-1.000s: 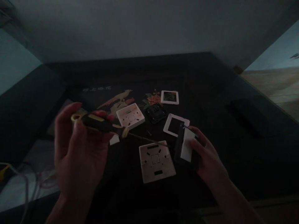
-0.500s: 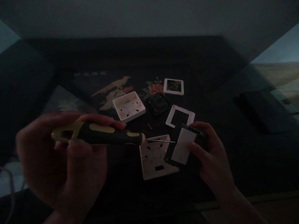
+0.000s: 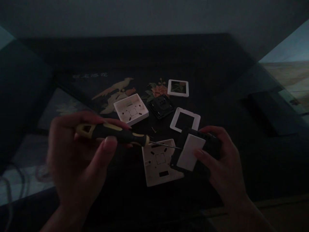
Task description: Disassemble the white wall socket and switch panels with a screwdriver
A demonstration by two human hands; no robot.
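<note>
My left hand (image 3: pixel 82 161) is closed round the handle of a yellow-and-black screwdriver (image 3: pixel 116 132), whose thin shaft points right. Its tip meets the left edge of a black wall switch (image 3: pixel 190 151) with a white rocker; whether it sits in a slot or screw cannot be made out. My right hand (image 3: pixel 222 161) grips that switch from the right, thumb on the white rocker. Below the shaft lies an open white mounting box (image 3: pixel 160 164), partly covered by the switch. Just behind the switch rests a white cover frame (image 3: pixel 185 120).
A second white mounting box (image 3: pixel 131 109), a black socket module (image 3: pixel 161 106) and another white frame (image 3: pixel 178 88) lie farther back on the dark table. Small screws (image 3: pixel 154 130) lie between the boxes. A dark block-shaped object (image 3: pixel 272 114) stands at the right; cables hang at the lower left.
My left hand has shifted right along the screwdriver, its thumb now stretched farther forward on the handle. The shaft slopes down slightly more. The switch and my right hand stay nearly in place.
</note>
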